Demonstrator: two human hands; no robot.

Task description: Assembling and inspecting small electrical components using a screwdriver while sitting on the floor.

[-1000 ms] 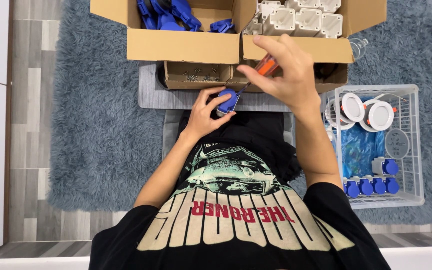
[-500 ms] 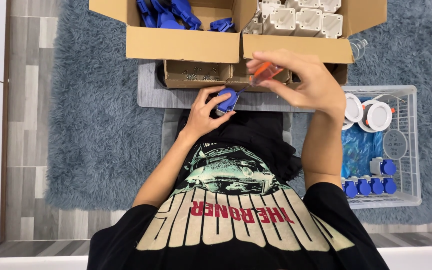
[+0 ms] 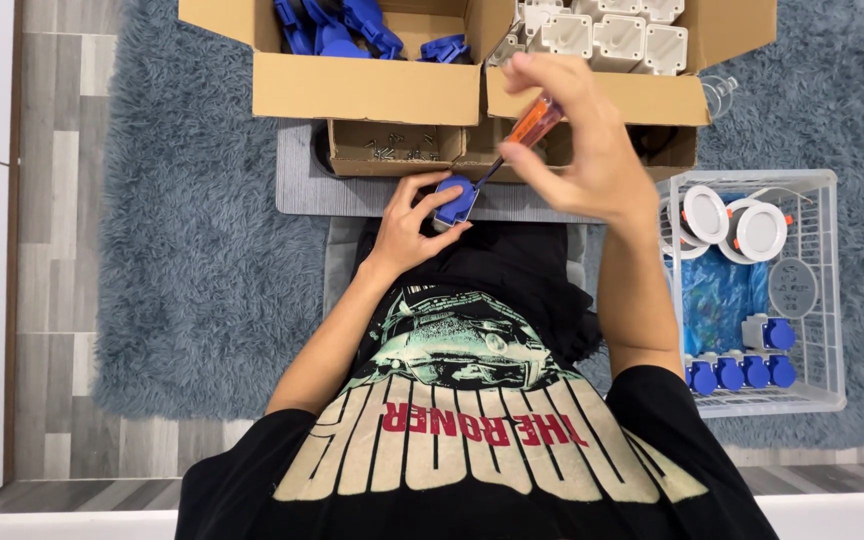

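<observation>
Left hand point(image 3: 407, 230) clamped on blue socket part point(image 3: 455, 200), right hand point(image 3: 577, 150) gripping orange-handled screwdriver point(image 3: 522, 135), tip touching part, cardboard boxes point(image 3: 367, 90) beyond.

Left hand point(image 3: 404, 232) grips a blue plastic part point(image 3: 455, 199), smooth, slight sheen. Right hand point(image 3: 582, 150) holds a screwdriver point(image 3: 522, 135): glossy see-through orange plastic handle, dark metal shaft. Far boxes point(image 3: 372, 88): matt brown cardboard. Rug point(image 3: 202, 270): shaggy grey-blue pile, rough. Right basket point(image 3: 832, 300): white wire w/ glossy white plastic fittings point(image 3: 760, 230). Floor point(image 3: 52, 200): grey wood-look planks.
</observation>
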